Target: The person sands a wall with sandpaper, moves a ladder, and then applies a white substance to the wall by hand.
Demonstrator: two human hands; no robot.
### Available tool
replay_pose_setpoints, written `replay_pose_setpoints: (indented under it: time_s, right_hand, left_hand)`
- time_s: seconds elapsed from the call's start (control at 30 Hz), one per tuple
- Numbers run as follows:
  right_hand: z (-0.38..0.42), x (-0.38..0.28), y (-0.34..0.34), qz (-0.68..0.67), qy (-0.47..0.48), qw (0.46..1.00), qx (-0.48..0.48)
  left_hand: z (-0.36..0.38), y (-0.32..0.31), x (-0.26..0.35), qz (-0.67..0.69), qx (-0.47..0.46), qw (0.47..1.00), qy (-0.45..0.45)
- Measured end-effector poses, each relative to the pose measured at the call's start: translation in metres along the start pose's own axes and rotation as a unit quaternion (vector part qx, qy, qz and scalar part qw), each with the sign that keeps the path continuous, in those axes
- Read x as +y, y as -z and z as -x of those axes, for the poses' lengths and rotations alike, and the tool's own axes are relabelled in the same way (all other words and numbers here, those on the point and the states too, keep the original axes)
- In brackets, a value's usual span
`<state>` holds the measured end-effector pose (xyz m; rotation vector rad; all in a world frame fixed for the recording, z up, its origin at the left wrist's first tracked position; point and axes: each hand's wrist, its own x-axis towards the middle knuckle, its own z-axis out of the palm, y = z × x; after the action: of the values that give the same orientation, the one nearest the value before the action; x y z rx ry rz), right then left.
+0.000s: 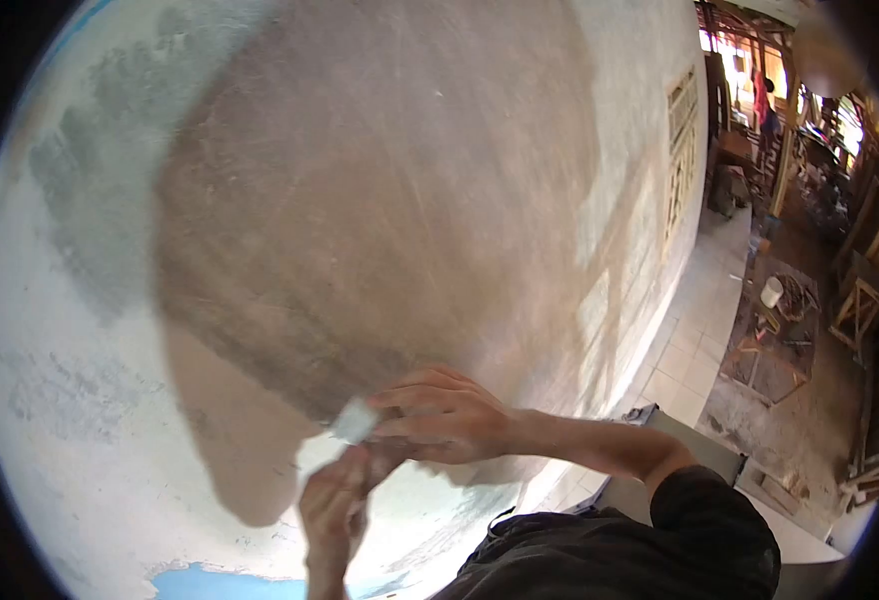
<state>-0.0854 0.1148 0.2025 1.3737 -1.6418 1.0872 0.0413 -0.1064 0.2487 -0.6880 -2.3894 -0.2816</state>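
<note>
In front of me rises a pale, patchy wall (90, 480) with a large, darker brown-grey area (380, 220) across it. My right hand (445, 415) is closed on a small, pale grey flat piece (355, 421), which lies close against the wall at the lower edge of the dark area. Motion blurs the piece. Just below it, my left hand (335, 505) has its fingers curled, with the fingertips right by the piece's lower edge. What the left fingers hold, if anything, I cannot tell.
Blue paint (225, 583) shows low on the wall. A latticed vent (682, 150) is set farther along it. To the right, a tiled ledge (675, 360) borders a cluttered floor with a white container (772, 292) and wooden frames (860, 305). A person (766, 110) is far back.
</note>
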Motion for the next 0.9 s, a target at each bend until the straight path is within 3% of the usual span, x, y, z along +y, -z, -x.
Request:
replay_pose_setpoints:
  time_s: [0.07, 0.17, 0.27, 0.33, 0.43, 0.5, 0.6, 0.67, 0.8, 0.83, 0.9]
  right_hand:
    - [0.044, -0.016, 0.004, -0.017, -0.211, 0.977, -0.024]
    - [0.103, -0.029, 0.002, -0.079, -0.554, 0.824, -0.083]
    - [0.163, -0.033, -0.003, -0.283, -0.659, 0.697, 0.007]
    - [0.191, -0.037, -0.005, -0.271, -0.652, 0.707, 0.045]
    - [0.230, -0.040, -0.012, -0.282, -0.621, 0.724, 0.102]
    - [0.245, -0.045, -0.010, -0.245, -0.652, 0.709, 0.111]
    - [0.275, -0.048, -0.008, -0.168, -0.680, 0.707, 0.098]
    - [0.287, -0.047, -0.006, -0.145, -0.699, 0.696, 0.075]
    - [0.255, -0.064, 0.004, -0.077, -0.704, 0.704, 0.050]
    - [0.245, -0.067, 0.006, -0.071, -0.694, 0.714, 0.057]
    - [0.239, -0.072, 0.004, -0.041, -0.622, 0.781, 0.034]
  left_hand:
    - [0.021, -0.050, 0.011, 0.120, -0.019, 0.990, 0.066]
    - [0.039, -0.121, 0.024, 0.198, -0.076, 0.961, 0.179]
    - [0.058, -0.185, 0.038, 0.266, -0.105, 0.932, 0.220]
    - [0.057, -0.205, 0.057, 0.330, -0.095, 0.914, 0.215]
    - [0.058, -0.211, 0.063, 0.381, -0.192, 0.874, 0.233]
    - [0.072, -0.226, 0.056, 0.376, -0.181, 0.888, 0.194]
    - [0.087, -0.251, 0.045, 0.360, -0.168, 0.891, 0.221]
    - [0.080, -0.253, 0.048, 0.358, -0.199, 0.849, 0.333]
    - [0.090, -0.281, 0.059, 0.403, -0.098, 0.762, 0.498]
    - [0.091, -0.281, 0.059, 0.442, -0.113, 0.716, 0.528]
    - [0.092, -0.280, 0.061, 0.519, -0.138, 0.616, 0.576]
